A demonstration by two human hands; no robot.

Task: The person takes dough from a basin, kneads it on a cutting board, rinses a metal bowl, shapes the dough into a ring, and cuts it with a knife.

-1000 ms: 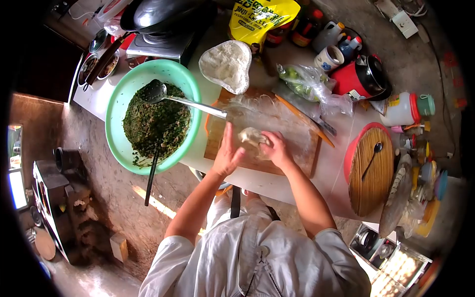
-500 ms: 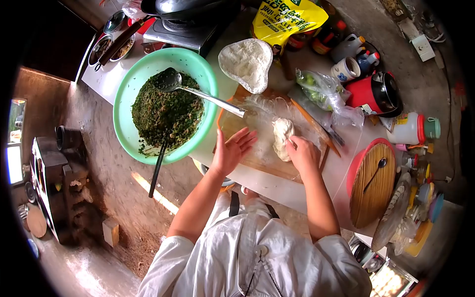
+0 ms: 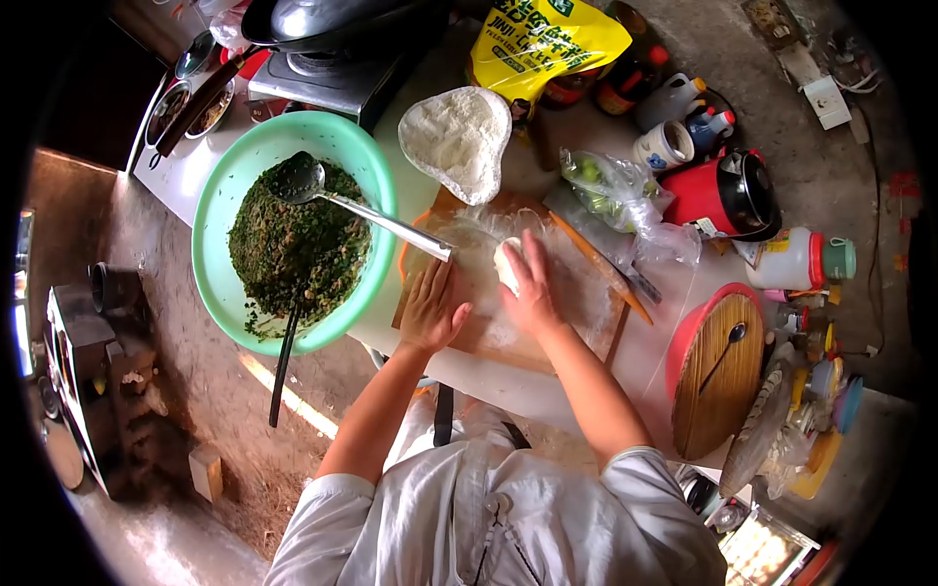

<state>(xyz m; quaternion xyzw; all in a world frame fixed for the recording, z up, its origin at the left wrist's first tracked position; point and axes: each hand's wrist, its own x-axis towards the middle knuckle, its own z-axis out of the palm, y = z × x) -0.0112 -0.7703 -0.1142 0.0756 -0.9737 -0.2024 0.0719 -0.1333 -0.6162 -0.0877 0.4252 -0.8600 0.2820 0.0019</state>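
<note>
Head view: I see dough (image 3: 506,268) on the floured board (image 3: 487,334), partly under my right hand (image 3: 532,291); whether that grip closes around it, I can't tell. My left hand (image 3: 428,305) lies flat, holding nothing. The chopped mixture (image 3: 293,244) looks combined; dough shaping seems unfinished.
</note>
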